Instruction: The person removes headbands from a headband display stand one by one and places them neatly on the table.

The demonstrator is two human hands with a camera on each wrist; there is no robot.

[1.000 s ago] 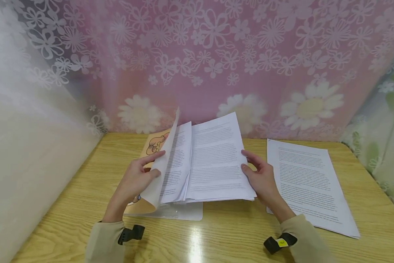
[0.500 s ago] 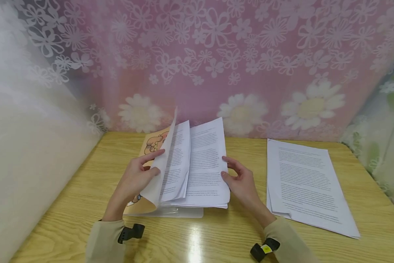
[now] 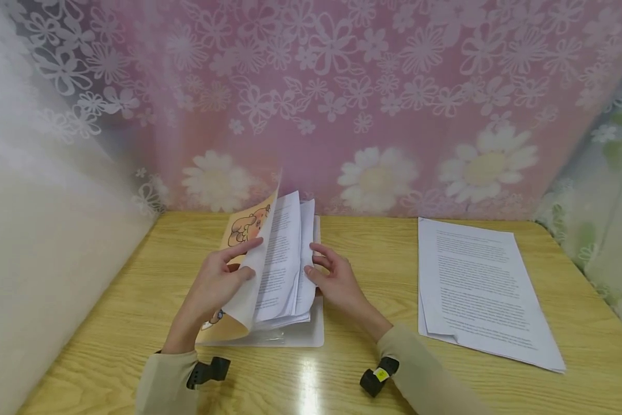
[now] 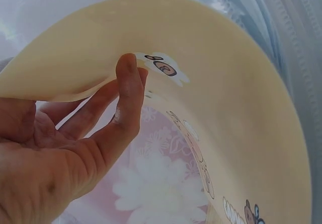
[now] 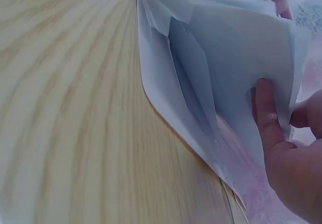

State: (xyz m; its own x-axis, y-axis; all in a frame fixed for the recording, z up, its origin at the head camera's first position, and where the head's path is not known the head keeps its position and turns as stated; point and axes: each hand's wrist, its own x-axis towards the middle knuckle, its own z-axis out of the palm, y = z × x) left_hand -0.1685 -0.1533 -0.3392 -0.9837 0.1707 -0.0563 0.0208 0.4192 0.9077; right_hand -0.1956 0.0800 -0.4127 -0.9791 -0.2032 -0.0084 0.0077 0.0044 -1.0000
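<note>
A folder with an orange cartoon-printed cover (image 3: 243,227) stands partly opened on the table, its back (image 3: 315,333) flat on the wood. My left hand (image 3: 218,285) pinches the cover, which bends into a curve in the left wrist view (image 4: 236,83). Inside stands a bundle of printed sheets (image 3: 278,259), fanned a little. My right hand (image 3: 339,282) pinches the right edge of the sheets with thumb and fingers. From the right wrist, the same sheets (image 5: 231,53) lean apart above the folder, and the right thumb (image 5: 267,110) lies against their face.
Another stack of printed paper (image 3: 484,294) lies on the right of the wooden table (image 3: 378,323), one lower corner folded. A pink floral curtain (image 3: 311,115) hangs behind the table, and a pale sheet (image 3: 56,230) closes off the left side.
My right hand has moved left with the gripped sheets, bringing them in over the folder and closer to the other pages. My left hand and the cover have hardly moved.
</note>
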